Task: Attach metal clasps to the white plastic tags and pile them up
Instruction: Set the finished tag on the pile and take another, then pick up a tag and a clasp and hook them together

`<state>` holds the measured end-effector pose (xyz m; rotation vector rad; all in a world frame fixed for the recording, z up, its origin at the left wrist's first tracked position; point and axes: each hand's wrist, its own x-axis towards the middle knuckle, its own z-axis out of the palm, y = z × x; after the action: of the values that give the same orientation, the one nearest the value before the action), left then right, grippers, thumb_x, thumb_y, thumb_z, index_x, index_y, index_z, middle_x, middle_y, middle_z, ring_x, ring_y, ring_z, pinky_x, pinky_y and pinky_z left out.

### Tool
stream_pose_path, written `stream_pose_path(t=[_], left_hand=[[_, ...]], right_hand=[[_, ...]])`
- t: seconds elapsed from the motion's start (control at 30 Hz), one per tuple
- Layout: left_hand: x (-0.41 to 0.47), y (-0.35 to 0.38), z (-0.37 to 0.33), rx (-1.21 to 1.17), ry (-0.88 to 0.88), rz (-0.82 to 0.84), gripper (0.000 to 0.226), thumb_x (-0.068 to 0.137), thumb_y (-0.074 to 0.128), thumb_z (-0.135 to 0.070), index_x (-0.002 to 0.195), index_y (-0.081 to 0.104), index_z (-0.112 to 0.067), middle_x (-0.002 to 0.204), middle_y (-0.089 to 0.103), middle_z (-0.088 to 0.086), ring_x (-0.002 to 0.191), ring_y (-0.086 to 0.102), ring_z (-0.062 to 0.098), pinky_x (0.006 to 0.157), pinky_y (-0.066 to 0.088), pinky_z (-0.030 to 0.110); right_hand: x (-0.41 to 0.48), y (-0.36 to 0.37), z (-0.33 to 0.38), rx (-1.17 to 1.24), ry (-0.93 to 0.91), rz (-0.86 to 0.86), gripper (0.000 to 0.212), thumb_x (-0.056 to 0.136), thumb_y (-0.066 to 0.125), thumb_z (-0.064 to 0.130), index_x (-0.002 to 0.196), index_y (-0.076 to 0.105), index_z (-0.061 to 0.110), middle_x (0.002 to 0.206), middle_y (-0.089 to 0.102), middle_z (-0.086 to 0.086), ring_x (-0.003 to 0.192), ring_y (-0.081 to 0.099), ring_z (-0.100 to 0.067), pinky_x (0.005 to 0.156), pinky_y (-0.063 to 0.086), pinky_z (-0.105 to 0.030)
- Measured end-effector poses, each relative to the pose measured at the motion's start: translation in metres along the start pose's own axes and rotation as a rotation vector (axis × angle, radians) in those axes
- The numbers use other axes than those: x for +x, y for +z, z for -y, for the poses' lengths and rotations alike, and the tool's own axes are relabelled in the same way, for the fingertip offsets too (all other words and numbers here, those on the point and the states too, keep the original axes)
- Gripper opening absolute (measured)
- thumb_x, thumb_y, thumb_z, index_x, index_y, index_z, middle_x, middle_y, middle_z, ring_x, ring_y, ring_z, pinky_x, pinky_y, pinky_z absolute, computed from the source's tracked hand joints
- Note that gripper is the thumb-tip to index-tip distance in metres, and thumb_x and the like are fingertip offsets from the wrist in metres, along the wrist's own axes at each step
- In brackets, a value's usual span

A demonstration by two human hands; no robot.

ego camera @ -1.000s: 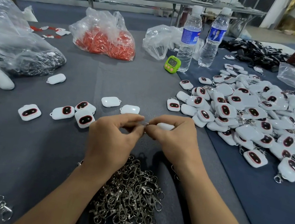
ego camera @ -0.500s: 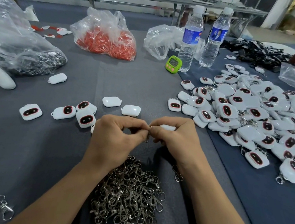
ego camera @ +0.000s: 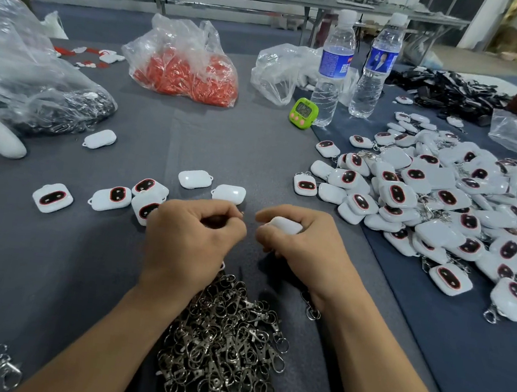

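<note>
My right hand [ego camera: 301, 246] grips a white plastic tag [ego camera: 284, 225], only its top showing between the curled fingers. My left hand [ego camera: 193, 236] is curled a little to the left, fingertips pinched; a small bit of metal shows at them, too small to tell. A heap of metal clasps [ego camera: 224, 340] lies between my forearms. A big pile of white tags with clasps [ego camera: 436, 203] spreads on the right. Several loose tags [ego camera: 112, 198] lie to the left of my hands, two more [ego camera: 228, 193] just beyond them.
Two water bottles [ego camera: 333, 65] and a green timer [ego camera: 303, 112] stand at the back. A bag of red parts [ego camera: 185, 65] and a large clear bag [ego camera: 28, 82] sit back left. A lone clasp [ego camera: 4, 366] lies near the front left.
My hands, which met fingertip to fingertip, have drawn slightly apart; the tag stays in my right hand.
</note>
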<state>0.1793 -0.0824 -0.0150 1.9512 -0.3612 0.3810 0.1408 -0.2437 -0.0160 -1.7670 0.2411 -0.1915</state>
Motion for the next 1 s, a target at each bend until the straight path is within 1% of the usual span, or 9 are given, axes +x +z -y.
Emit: stream_pose_path(t=[0.1, 0.17, 0.27, 0.4, 0.5, 0.6, 0.77, 0.87, 1.0], left_hand=[[0.002, -0.005, 0.002, 0.317, 0.172, -0.087, 0.007, 0.074, 0.069, -0.028, 0.070, 0.074, -0.026, 0.063, 0.069, -0.012, 0.055, 0.058, 0.006, 0.058, 0.045, 0.026], [-0.001, -0.002, 0.004, 0.513, 0.300, -0.019, 0.007, 0.073, 0.071, -0.024, 0.067, 0.072, -0.023, 0.061, 0.067, -0.007, 0.055, 0.055, 0.020, 0.057, 0.038, 0.027], [-0.008, 0.008, 0.006, 0.626, 0.324, 0.117, 0.012, 0.070, 0.081, -0.021, 0.064, 0.070, -0.021, 0.060, 0.065, -0.003, 0.055, 0.053, 0.027, 0.057, 0.036, 0.030], [-0.006, 0.009, 0.007, 0.546, 0.285, 0.223, 0.007, 0.075, 0.080, -0.024, 0.073, 0.074, -0.023, 0.069, 0.067, -0.004, 0.068, 0.061, 0.024, 0.061, 0.046, 0.035], [-0.005, 0.008, 0.007, 0.434, 0.264, 0.279, 0.003, 0.079, 0.078, -0.023, 0.081, 0.077, -0.025, 0.074, 0.068, -0.005, 0.075, 0.062, 0.021, 0.065, 0.049, 0.039], [-0.004, 0.007, 0.008, 0.412, 0.278, 0.293, 0.005, 0.080, 0.077, -0.022, 0.083, 0.079, -0.024, 0.075, 0.069, -0.004, 0.075, 0.061, 0.022, 0.067, 0.049, 0.039], [-0.005, 0.007, 0.010, 0.478, 0.346, 0.286, 0.010, 0.082, 0.073, -0.024, 0.085, 0.080, -0.018, 0.071, 0.069, 0.000, 0.070, 0.059, 0.027, 0.065, 0.047, 0.041], [-0.006, 0.008, 0.011, 0.543, 0.384, 0.249, 0.005, 0.081, 0.076, -0.021, 0.077, 0.079, -0.018, 0.065, 0.066, 0.000, 0.063, 0.056, 0.027, 0.060, 0.044, 0.036], [-0.007, 0.008, 0.007, 0.621, 0.392, 0.199, 0.012, 0.072, 0.086, -0.025, 0.068, 0.075, -0.023, 0.058, 0.062, -0.004, 0.057, 0.054, 0.023, 0.060, 0.027, 0.028]], right_hand=[[0.002, 0.002, -0.001, 0.076, 0.047, -0.080, 0.019, 0.081, 0.070, 0.011, 0.094, 0.069, 0.025, 0.077, 0.073, -0.009, 0.064, 0.063, -0.019, 0.060, 0.052, -0.038], [0.002, 0.003, 0.000, 0.159, 0.083, -0.077, 0.018, 0.082, 0.067, 0.010, 0.094, 0.057, 0.020, 0.079, 0.073, -0.016, 0.059, 0.060, -0.021, 0.054, 0.050, -0.038], [0.003, 0.002, 0.000, 0.125, 0.079, -0.041, 0.018, 0.082, 0.066, 0.007, 0.086, 0.056, 0.022, 0.074, 0.074, -0.011, 0.057, 0.064, -0.024, 0.054, 0.050, -0.036], [0.006, -0.001, -0.002, -0.118, 0.017, -0.059, 0.030, 0.080, 0.062, 0.002, 0.091, 0.070, 0.029, 0.077, 0.073, -0.001, 0.055, 0.064, -0.020, 0.055, 0.049, -0.032], [0.006, -0.001, -0.004, -0.214, -0.038, -0.042, 0.030, 0.081, 0.064, 0.007, 0.091, 0.071, 0.034, 0.078, 0.072, 0.007, 0.056, 0.063, -0.013, 0.059, 0.050, -0.030], [0.006, 0.000, -0.003, -0.308, -0.073, -0.052, 0.028, 0.081, 0.066, 0.011, 0.090, 0.071, 0.037, 0.076, 0.070, 0.013, 0.061, 0.060, -0.008, 0.068, 0.057, -0.033], [0.004, -0.002, 0.003, -0.381, -0.079, -0.026, 0.029, 0.079, 0.068, 0.011, 0.087, 0.073, 0.038, 0.072, 0.070, 0.016, 0.064, 0.061, -0.007, 0.067, 0.055, -0.028], [0.005, -0.003, 0.004, -0.394, -0.053, -0.016, 0.030, 0.077, 0.068, 0.011, 0.081, 0.074, 0.040, 0.076, 0.073, 0.013, 0.073, 0.065, -0.008, 0.064, 0.051, -0.022], [0.003, -0.002, 0.008, -0.327, 0.001, 0.015, 0.029, 0.066, 0.066, 0.011, 0.077, 0.076, 0.036, 0.066, 0.071, 0.010, 0.050, 0.057, -0.002, 0.051, 0.044, -0.019]])
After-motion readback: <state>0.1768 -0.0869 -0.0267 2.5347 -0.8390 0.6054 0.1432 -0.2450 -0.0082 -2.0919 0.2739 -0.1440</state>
